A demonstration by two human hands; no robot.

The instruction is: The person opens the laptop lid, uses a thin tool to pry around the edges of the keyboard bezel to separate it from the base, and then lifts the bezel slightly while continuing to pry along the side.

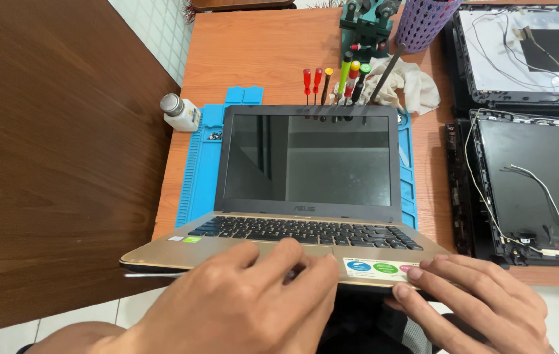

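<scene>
An open gold-cased laptop [306, 196] with a dark screen sits on a blue silicone work mat [194, 170] on the orange wooden surface [260, 52], its front edge overhanging. The left hand [247, 308] grips that edge, fingers [279, 255] curled onto the palmrest; the right hand [476, 301] rests flat, fingers released. A purple perforated cup [424, 23], cut off above, holds a dark rod. The mat's tray holds tiny screws [214, 136], hard to make out.
</scene>
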